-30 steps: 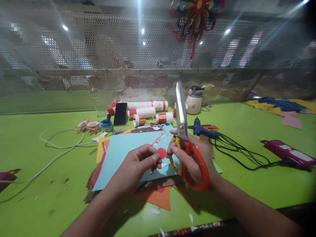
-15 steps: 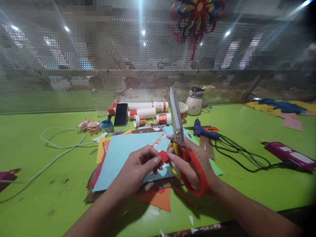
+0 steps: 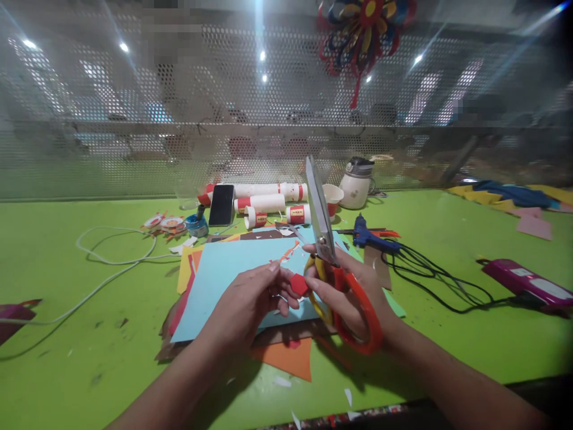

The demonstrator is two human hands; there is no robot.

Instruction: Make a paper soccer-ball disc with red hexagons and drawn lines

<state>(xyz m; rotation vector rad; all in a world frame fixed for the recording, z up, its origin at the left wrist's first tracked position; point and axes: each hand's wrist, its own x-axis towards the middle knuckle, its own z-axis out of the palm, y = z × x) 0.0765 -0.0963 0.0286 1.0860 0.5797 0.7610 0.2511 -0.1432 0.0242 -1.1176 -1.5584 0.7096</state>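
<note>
My right hand [image 3: 353, 292] has its fingers through the handles of a pair of scissors [image 3: 321, 221], one handle red-orange and the other yellow, blades pointing up. Between that hand's thumb and finger is a small red paper hexagon [image 3: 299, 285]. My left hand [image 3: 255, 298] is beside the hexagon, thumb raised and fingers loosely curled apart. Its fingertips are at the hexagon's left edge; whether they touch it I cannot tell. Below both hands lies a light-blue sheet of paper [image 3: 215, 280] with small red, orange and white scraps, on top of other coloured sheets.
A blue glue gun [image 3: 369, 236] with a black cord lies at right, near a purple power strip [image 3: 528, 283]. Behind the paper are a phone [image 3: 221, 205], paper cups [image 3: 298, 214], a blue jar [image 3: 197, 225] and a white jug [image 3: 356, 185]. A white cable [image 3: 111, 263] loops at left.
My left thumb has lifted off the red hexagon and the left fingers have loosened. The right hand keeps the scissors and the hexagon. The view has shifted slightly.
</note>
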